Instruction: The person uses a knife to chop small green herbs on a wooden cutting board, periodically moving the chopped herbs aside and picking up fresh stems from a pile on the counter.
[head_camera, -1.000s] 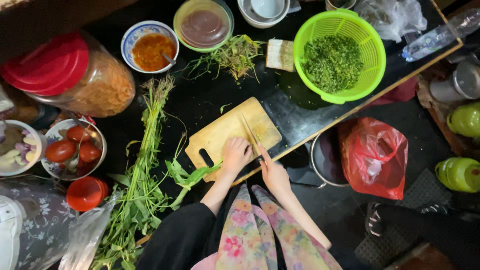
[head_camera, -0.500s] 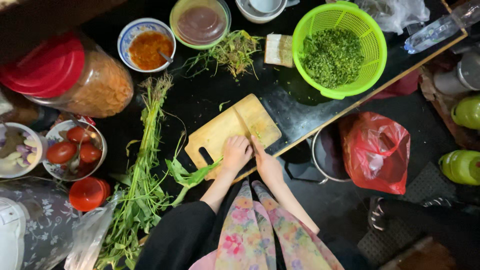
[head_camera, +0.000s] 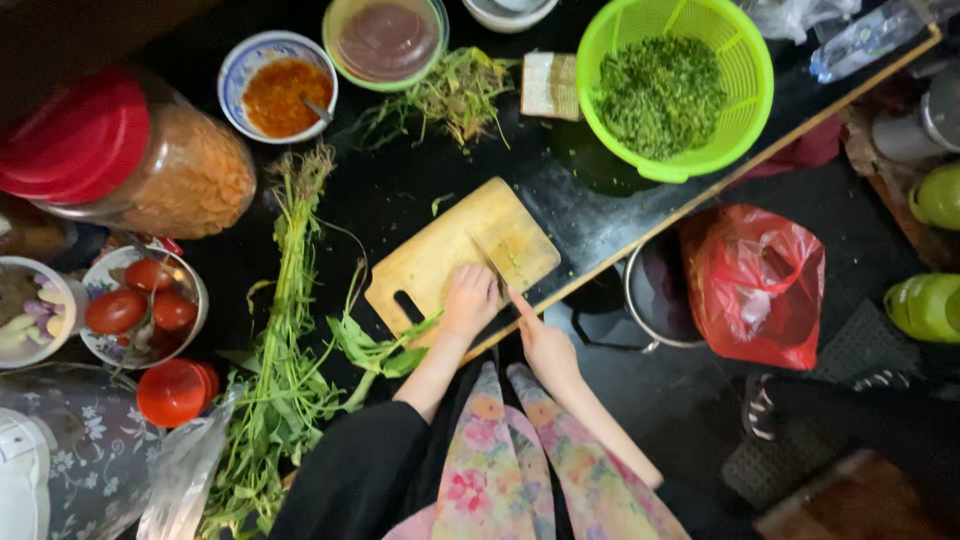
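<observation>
On the wooden cutting board (head_camera: 450, 255) near the front edge of the dark table (head_camera: 400, 190), the left hand (head_camera: 470, 300) rests with its fingers curled down, pressing on leafy green stems (head_camera: 385, 345) that trail off the board's near corner; the stems under the fingers are hard to make out. The right hand (head_camera: 545, 340) sits just beside it at the table's edge, closed around the handle of a knife (head_camera: 492, 260) whose thin blade lies across the board and points away from the person. The two hands are close together but do not touch.

To the left of the board lies a long bundle of green herbs (head_camera: 285, 350), stretching from the far side of the table toward the person. Beyond the board stands a green plastic colander (head_camera: 745, 75) filled with chopped greens (head_camera: 660, 95). A bowl of orange sauce (head_camera: 277, 90), a jar with a red lid (head_camera: 120, 150) and a bowl of tomatoes (head_camera: 135, 310) stand on the left side. Below the table edge on the right, a red plastic bag (head_camera: 760, 285) lies beside a metal pot (head_camera: 655, 300).
</observation>
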